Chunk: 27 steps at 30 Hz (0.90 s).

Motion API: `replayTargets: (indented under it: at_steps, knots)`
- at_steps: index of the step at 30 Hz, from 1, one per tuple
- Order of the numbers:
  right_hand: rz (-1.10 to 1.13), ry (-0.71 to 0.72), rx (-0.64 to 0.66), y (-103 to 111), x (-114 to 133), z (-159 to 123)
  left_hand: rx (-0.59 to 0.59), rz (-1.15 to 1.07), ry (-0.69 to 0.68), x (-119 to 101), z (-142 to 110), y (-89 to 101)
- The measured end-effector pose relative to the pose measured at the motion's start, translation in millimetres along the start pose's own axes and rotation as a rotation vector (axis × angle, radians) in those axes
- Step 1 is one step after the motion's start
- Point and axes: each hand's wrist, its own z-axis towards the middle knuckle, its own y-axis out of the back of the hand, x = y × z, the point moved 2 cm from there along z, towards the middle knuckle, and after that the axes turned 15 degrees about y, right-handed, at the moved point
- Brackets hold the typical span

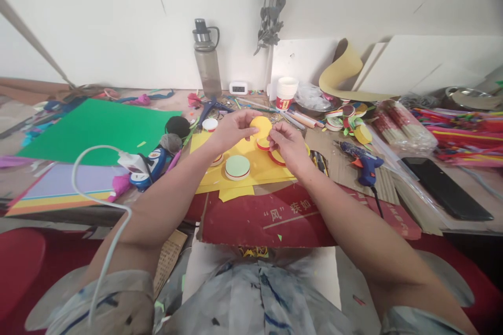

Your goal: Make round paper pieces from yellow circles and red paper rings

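A round yellow paper disc [261,125] is held up over the table. My left hand [238,128] pinches its left edge between thumb and fingers. At its right edge are the closed fingertips of my right hand [290,147], pinching it there. Just below lies a small round piece with a yellow top and red rim [263,144], partly covered by the disc. A pale green-topped round piece [237,166] sits on yellow paper [208,178] nearer to me. Another yellow and red round piece [277,158] is partly hidden by my right hand.
A blue glue gun [367,167] lies on cardboard at right, beside a black phone [444,187]. At left are green paper [98,128], a white cable [80,167] and a blue power strip [151,170]. A bottle [208,63] and paper cups [286,95] stand behind.
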Motion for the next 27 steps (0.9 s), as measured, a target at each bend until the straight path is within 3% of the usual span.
replayTargets:
  at_steps: [4,8,17,23,27]
  knots:
    - [-0.010,-0.008,0.005,0,1,0,-0.061,0.175,-0.072,-2,-5,-4.0]
    - [-0.034,0.024,0.040,0,0,0,-0.090,0.214,-0.056,1,-5,-6.1]
    - [0.002,0.009,0.091,0,3,-1,0.028,0.176,-0.011,0,-9,-10.6]
    - [-0.016,0.027,0.079,-2,1,-2,-0.164,0.350,-0.090,-7,-8,-7.3]
    - [-0.127,0.059,0.060,0,-6,-1,-0.157,0.247,-0.135,-5,-7,-10.3]
